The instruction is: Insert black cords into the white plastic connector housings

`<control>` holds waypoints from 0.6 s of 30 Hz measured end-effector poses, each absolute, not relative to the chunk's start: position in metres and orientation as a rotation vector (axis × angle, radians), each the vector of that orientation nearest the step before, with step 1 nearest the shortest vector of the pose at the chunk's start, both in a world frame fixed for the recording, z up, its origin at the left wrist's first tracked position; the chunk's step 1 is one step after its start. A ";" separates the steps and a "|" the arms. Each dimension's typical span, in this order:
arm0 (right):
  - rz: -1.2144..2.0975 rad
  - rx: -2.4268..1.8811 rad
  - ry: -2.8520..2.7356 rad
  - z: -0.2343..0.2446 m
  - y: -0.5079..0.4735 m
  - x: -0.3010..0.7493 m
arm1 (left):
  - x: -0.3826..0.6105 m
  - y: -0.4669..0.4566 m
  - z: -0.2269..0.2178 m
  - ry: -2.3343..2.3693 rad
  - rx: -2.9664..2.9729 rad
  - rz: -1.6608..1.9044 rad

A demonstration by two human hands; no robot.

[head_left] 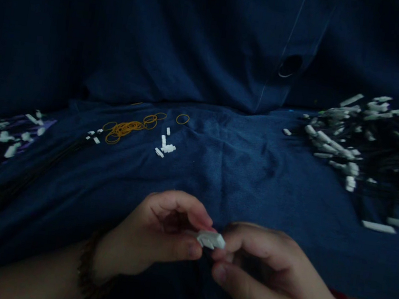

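Observation:
Low in the middle, my left hand point(169, 232) pinches a small bunch of white plastic pieces point(211, 240) between thumb and fingertips. My right hand point(264, 267) is close against the right end of these pieces, its fingers bent and thumb drawn toward them. Whether it grips the pieces or something beneath them is hidden. Beyond my hands, a few loose white plastic pieces point(167, 148) lie on the dark blue cloth point(255, 177). Further back and to the left is a loose heap of yellow-brown rubber bands point(126, 129).
At the right lies a large pile of black cords with white plastic ends point(355, 151). More white-ended cords point(4, 137) sit at the left edge, over something purple. A bundle of black cords point(57, 154) runs beside them. Dark blue fabric with a metal ring point(290, 66) rises behind.

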State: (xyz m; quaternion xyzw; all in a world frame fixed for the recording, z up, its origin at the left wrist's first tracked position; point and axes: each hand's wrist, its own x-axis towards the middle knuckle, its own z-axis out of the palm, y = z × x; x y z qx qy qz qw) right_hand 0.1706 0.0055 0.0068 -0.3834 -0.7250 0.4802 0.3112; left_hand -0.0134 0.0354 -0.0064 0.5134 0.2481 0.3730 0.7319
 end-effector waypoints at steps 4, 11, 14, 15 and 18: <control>1.439 -1.046 -1.775 0.003 0.007 0.172 | -0.012 0.034 -0.004 0.596 1.156 0.825; 1.712 -1.073 -1.485 0.001 0.021 0.175 | -0.004 0.028 -0.006 0.905 0.929 0.816; 1.987 -1.099 -1.296 0.010 0.031 0.186 | -0.001 0.028 -0.003 0.986 0.787 0.833; 2.058 -1.055 -1.275 0.014 0.034 0.192 | -0.001 0.028 -0.002 0.997 0.755 0.835; 1.740 -0.992 -1.541 0.030 0.041 0.212 | -0.001 0.029 0.000 1.000 0.701 0.843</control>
